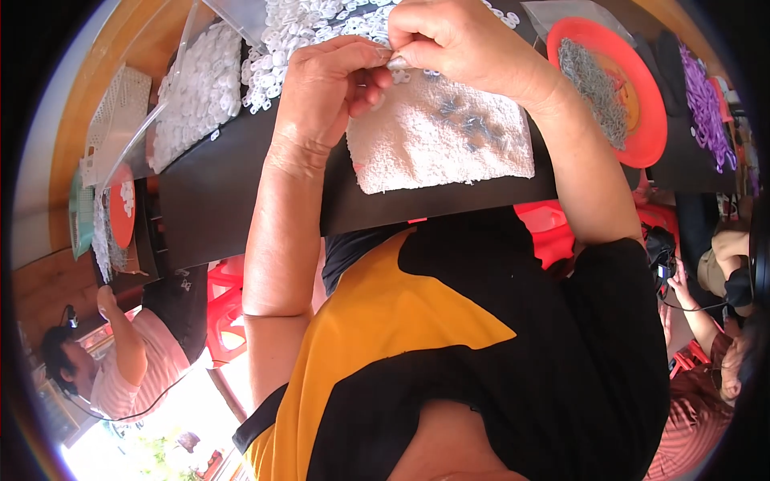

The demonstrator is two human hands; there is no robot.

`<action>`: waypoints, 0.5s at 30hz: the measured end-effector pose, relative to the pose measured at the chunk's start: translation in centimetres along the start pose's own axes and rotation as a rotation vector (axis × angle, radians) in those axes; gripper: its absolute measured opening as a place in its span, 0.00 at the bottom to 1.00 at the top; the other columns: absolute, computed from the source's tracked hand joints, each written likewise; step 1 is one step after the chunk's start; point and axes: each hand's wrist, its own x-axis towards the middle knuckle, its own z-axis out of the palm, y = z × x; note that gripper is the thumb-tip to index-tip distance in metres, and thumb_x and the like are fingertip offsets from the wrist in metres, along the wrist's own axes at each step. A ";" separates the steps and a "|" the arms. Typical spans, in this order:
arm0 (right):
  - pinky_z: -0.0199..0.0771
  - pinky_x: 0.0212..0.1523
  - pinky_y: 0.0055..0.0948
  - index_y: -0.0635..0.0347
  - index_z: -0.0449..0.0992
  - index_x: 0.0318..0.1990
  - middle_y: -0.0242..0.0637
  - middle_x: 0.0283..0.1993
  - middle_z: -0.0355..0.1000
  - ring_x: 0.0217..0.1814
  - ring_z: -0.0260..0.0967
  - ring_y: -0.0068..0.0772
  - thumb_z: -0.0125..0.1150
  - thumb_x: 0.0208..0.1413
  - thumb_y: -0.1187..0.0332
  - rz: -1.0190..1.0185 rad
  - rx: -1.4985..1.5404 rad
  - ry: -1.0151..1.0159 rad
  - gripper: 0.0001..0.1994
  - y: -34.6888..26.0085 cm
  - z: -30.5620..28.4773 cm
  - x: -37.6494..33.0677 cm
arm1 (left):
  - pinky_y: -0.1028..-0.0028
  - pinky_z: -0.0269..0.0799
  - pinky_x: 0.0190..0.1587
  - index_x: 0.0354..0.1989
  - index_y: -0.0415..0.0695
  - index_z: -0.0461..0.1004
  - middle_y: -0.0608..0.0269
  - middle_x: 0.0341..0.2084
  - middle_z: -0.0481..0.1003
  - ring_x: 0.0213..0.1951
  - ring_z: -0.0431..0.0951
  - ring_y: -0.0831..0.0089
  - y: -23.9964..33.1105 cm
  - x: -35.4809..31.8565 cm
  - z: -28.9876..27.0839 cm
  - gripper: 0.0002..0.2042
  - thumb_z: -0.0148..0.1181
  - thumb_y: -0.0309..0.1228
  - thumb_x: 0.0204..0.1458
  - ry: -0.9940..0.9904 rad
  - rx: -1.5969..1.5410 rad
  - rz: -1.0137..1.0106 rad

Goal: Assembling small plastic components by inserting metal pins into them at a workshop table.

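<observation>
My left hand (333,84) and my right hand (457,44) meet fingertip to fingertip above the far edge of a white cloth (441,152). Both are closed in a pinch around something small and pale, mostly covered by the fingers; its kind cannot be made out. Several small grey metal pieces (473,124) lie scattered on the cloth, below my right hand. Just beyond my hands spreads a heap of small white plastic pieces with holes (289,40).
A red plate (654,120) with a grey heap of thin metal pieces (592,88) stands to the right, purple pieces (707,112) farther right. More white pieces (200,88) lie left on the dark table (216,200). Other people sit on both sides.
</observation>
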 end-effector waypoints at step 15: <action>0.70 0.29 0.32 0.68 0.73 0.28 0.45 0.24 0.72 0.27 0.73 0.36 0.61 0.47 0.76 0.070 0.291 0.170 0.04 0.0 0.7 0.2 | 0.79 0.60 0.18 0.32 0.31 0.75 0.56 0.20 0.73 0.18 0.70 0.75 -1.0 0.4 0.2 0.07 0.57 0.25 0.51 0.068 -0.215 0.169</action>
